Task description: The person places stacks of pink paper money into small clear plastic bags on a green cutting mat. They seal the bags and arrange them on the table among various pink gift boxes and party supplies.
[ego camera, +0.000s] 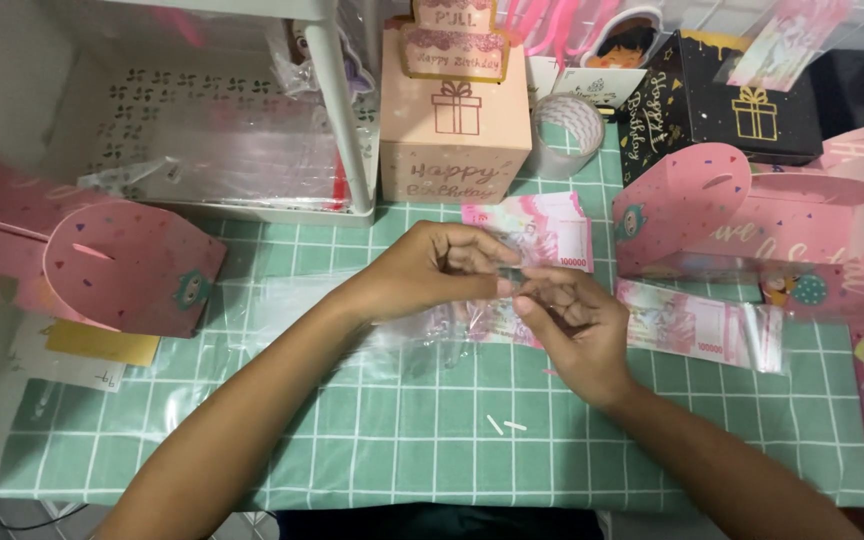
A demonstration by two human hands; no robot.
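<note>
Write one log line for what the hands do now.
left hand + right hand: pinching clear plastic sleeve | below: green checked mat | behind: pink banknotes

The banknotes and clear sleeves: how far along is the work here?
Done: one banknote in a clear sleeve lies at the right. In hand: the left hand and right hand pinch a clear sleeve over another note. Left: loose banknotes wait behind the hands.

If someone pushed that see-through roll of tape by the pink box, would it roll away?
Probably not right away: the tape roll lies flat on its side on the green checked cloth, so a push would likely slide it. Tipped onto its edge, its round shape would likely roll. It looks hollow, so probably light, and the pink box beside it might stop it.
</note>
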